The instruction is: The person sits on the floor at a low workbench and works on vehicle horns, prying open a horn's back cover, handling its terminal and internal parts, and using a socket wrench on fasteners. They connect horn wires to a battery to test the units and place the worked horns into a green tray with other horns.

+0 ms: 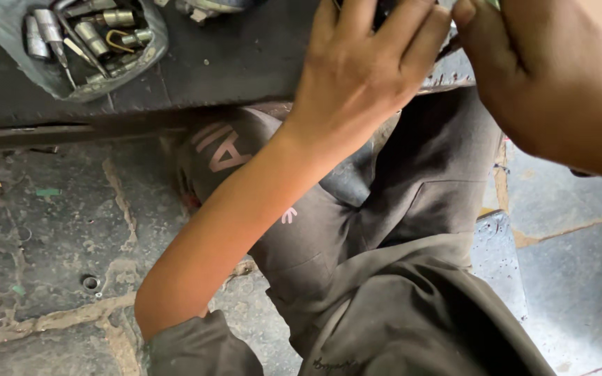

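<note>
Both hands [412, 63] over dark, mostly hidden part [384, 10].

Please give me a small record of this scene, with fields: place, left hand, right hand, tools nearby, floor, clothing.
place: dark, worn workbench seen from above, the person seated at it
left hand: left hand reaches up over the bench edge, fingers curled on something dark at the top of the picture; what it is cannot be told
right hand: right hand close beside it, fingertips at the same spot
tools nearby: grey tray at upper left, holding metal sockets and small bits
floor: cracked stone floor, a small ring-shaped part lying on it
clothing: grey work trousers
</note>
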